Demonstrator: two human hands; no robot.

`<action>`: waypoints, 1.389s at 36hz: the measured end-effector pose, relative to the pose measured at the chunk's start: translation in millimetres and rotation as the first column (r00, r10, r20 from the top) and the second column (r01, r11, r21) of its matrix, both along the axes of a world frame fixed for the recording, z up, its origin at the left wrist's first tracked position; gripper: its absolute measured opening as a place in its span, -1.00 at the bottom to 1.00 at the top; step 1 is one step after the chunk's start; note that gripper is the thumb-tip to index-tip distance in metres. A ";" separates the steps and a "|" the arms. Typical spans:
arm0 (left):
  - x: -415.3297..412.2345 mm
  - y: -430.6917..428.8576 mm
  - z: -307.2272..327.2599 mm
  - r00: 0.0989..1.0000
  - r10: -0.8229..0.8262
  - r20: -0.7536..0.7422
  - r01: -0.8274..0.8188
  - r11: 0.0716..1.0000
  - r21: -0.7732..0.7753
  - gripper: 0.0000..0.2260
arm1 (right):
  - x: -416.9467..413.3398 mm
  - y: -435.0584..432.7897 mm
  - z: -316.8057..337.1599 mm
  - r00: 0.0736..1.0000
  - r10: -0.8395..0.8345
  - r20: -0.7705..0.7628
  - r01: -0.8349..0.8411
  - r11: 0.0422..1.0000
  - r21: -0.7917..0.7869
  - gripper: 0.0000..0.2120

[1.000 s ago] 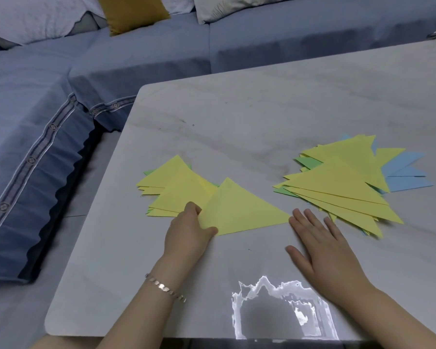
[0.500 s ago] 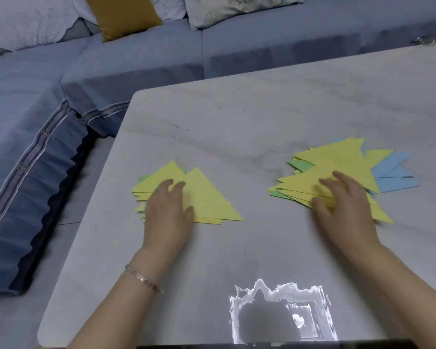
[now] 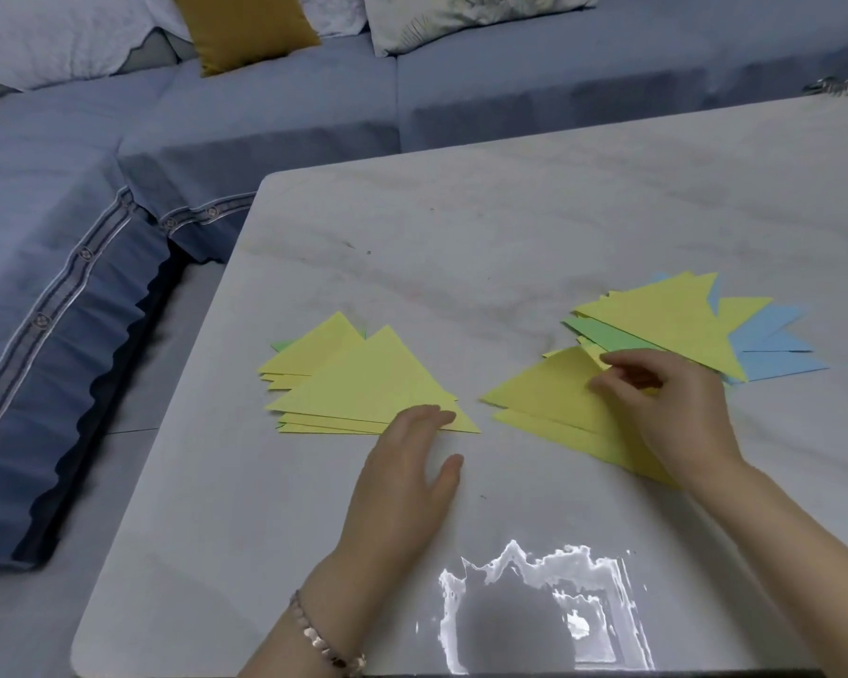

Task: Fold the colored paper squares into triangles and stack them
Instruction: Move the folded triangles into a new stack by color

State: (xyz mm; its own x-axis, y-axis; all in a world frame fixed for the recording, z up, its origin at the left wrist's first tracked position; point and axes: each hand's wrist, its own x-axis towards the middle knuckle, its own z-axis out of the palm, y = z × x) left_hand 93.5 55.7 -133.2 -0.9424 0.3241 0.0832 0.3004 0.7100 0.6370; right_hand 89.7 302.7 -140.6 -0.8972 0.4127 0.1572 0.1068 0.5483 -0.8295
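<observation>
Right fingers [image 3: 613,379] curled, thumb and forefinger pinching a yellow triangle [image 3: 544,389] near its far corner. Right hand [image 3: 676,418] sits over the near edge of the loose pile [image 3: 667,320] of yellow, green and blue pieces, on the right of the table [image 3: 461,247]. The triangle's long edge runs from its left tip toward near-right, under the hand. A second yellow piece lies just beneath.

Left fingers [image 3: 422,415] straight, flat on the near-right corner of the folded stack [image 3: 363,384], gripping nothing; left hand [image 3: 402,486] otherwise on the tabletop.

Stack lies left of the pinched triangle, tips near but apart. Likely next: carry it left onto the stack. Left hand is nearer the stack, right hand has the sheet.
</observation>
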 end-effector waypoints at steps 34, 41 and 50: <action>-14.3 3.7 -10.0 0.953 0.252 0.170 -0.295 0.901 0.318 -0.73 | 11.3 -70.3 7.4 0.963 0.264 -0.049 -0.260 0.963 0.075 -0.70; -17.1 -11.2 -22.7 0.970 0.240 -0.034 -0.240 0.971 -0.007 -0.71 | 26.2 -104.5 -25.4 0.767 0.606 0.211 -0.635 0.666 0.391 -0.59; 8.5 -13.8 -45.4 0.980 -0.196 0.039 0.199 0.930 -0.309 -0.55 | 28.1 -111.6 -39.0 0.864 0.491 0.111 -0.449 0.654 0.608 -0.59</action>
